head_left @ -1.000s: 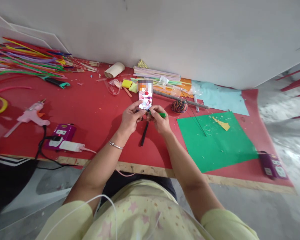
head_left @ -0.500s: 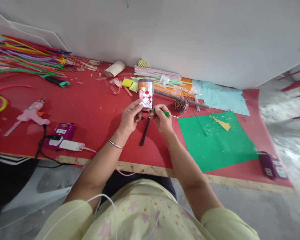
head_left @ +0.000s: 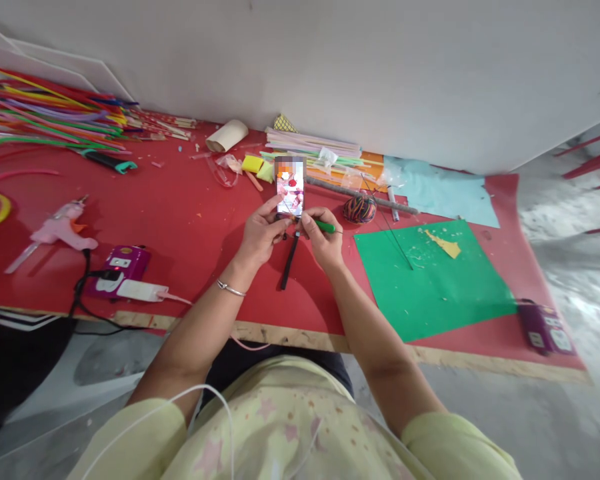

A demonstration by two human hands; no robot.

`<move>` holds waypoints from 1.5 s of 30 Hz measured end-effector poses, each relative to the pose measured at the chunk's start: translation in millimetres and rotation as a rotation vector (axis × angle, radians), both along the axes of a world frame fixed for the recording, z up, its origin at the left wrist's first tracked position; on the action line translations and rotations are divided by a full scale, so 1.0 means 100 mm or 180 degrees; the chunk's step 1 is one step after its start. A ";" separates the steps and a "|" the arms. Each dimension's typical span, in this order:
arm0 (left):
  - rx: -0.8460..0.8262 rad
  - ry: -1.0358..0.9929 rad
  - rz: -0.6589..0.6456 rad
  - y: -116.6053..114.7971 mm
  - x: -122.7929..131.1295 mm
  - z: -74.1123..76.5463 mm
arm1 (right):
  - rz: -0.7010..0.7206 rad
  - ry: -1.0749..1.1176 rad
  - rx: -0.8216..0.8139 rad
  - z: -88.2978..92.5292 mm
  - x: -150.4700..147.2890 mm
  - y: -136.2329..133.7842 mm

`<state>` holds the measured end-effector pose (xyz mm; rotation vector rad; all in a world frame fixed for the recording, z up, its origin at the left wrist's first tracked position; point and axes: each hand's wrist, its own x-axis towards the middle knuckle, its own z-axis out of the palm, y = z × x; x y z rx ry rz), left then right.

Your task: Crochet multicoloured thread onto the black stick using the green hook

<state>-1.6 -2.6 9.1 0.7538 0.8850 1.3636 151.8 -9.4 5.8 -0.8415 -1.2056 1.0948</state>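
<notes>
Right hand (head_left: 324,245) curls around a smooth green handle (head_left: 325,227), fingertips pinched together; beside it the left hand (head_left: 260,233) bends thumb and fingers inward, though I can't tell what it grips. Both sit mid-frame, just below a flat, glossy smartphone (head_left: 291,187) with a lit screen. Between the forearms, a slim black strip (head_left: 290,261) lies on the red table covering (head_left: 200,200). Right of centre, a round, multicoloured yarn ball (head_left: 359,209) rests near a rough grey stick (head_left: 395,207); a pink plastic glue gun (head_left: 57,230) lies far left.
</notes>
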 end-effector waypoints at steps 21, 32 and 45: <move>-0.0210 -0.0230 0.0148 0.01 0.00 0.03 | 0.0096 0.0632 -0.0632 -0.10 0.00 0.12; 0.0121 0.0120 0.0600 0.01 0.08 -0.06 | -0.0053 0.0580 -0.0483 -0.16 -0.05 0.11; 0.0074 0.0373 0.0756 0.02 0.09 -0.11 | -0.0157 0.0588 -0.0469 -0.13 -0.10 0.08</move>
